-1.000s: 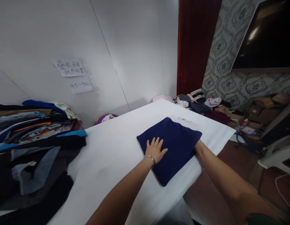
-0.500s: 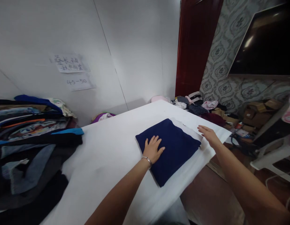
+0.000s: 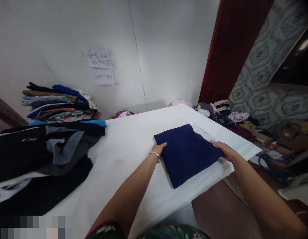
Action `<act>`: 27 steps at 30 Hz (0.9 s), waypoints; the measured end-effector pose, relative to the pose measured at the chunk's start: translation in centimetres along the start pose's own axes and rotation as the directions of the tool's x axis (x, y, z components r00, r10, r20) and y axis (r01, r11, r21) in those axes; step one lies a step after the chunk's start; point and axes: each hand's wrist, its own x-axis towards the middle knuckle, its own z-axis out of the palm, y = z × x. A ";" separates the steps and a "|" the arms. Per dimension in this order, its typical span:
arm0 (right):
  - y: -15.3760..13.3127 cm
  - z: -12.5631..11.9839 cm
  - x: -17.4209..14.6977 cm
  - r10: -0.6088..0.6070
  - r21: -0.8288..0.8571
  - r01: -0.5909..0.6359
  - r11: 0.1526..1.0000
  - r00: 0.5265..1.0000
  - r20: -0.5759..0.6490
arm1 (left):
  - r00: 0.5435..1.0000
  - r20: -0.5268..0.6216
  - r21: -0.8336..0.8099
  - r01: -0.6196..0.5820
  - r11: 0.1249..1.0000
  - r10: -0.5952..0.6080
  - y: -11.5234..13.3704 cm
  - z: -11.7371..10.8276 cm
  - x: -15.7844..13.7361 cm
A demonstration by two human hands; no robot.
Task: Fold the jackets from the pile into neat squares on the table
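A folded navy-blue garment lies flat on the white-covered table. My left hand grips its left edge, thumb on top and the other fingers tucked underneath, out of sight. At the opposite edge, my right hand holds the right corner, its fingers partly hidden beneath the cloth. Along the garment's far right side shows a whitish strip with small dark marks; what it is I cannot tell.
Dark clothes are heaped at the table's left, with a stack of folded clothes behind them. More clothes lie beyond the far right edge. Cardboard boxes and a white stool stand at right. Paper signs hang on the wall.
My left hand has gone from lying spread on top of the garment to gripping its left edge. My right hand has closed onto the right edge. The camera view has turned left.
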 end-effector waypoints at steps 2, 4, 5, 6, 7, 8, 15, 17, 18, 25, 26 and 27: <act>-0.7 1.0 -0.7 -0.007 0.122 0.002 0.993 0.999 0.045 | 1.000 -0.001 -0.039 -0.031 0.999 0.031 1.0 -0.1 -0.1; -1.4 2.7 -1.5 -0.041 0.216 0.031 0.976 0.998 0.042 | 0.998 -0.027 -0.057 -0.065 0.996 0.063 2.3 -1.4 0.2; -1.6 3.8 -2.0 -0.062 0.239 0.049 0.970 0.997 0.044 | 0.996 -0.044 -0.060 -0.076 0.995 0.073 3.0 -2.5 0.4; -1.8 5.0 -2.6 -0.078 0.249 0.063 0.966 0.995 0.054 | 0.995 -0.064 -0.060 -0.081 0.995 0.078 3.7 -3.9 0.6; -1.9 6.4 -3.1 -0.097 0.254 0.075 0.964 0.993 0.073 | 0.993 -0.089 -0.056 -0.085 0.995 0.080 4.3 -5.6 0.8; -1.9 8.0 -3.6 -0.118 0.256 0.089 0.962 0.988 0.100 | 0.989 -0.122 -0.048 -0.086 0.995 0.080 4.7 -7.5 1.0; 0.1 17.4 -5.0 -0.292 0.059 0.289 0.955 0.899 0.326 | 0.912 -0.406 0.111 -0.015 0.994 0.060 2.3 -19.4 -0.3; 1.0 18.3 -4.5 -0.284 -0.088 0.324 0.942 0.908 0.308 | 0.890 -0.454 0.171 0.029 0.985 0.053 0.9 -20.9 -0.9; 1.4 18.5 -4.3 -0.274 -0.155 0.325 0.933 0.920 0.280 | 0.880 -0.470 0.201 0.038 0.979 0.062 0.3 -21.4 -1.2; 1.3 18.2 -6.5 -0.639 -0.502 0.641 0.580 0.741 0.208 | 0.876 -0.372 0.469 -0.106 0.877 0.306 -3.8 -20.6 -6.1; 1.0 18.6 -7.4 -0.723 -0.506 0.722 0.472 0.645 0.247 | 0.872 -0.324 0.529 -0.156 0.834 0.368 -4.6 -20.2 -7.4; 0.7 19.0 -8.3 -0.777 -0.499 0.786 0.365 0.552 0.302 | 0.864 -0.277 0.579 -0.200 0.790 0.421 -5.4 -19.9 -8.7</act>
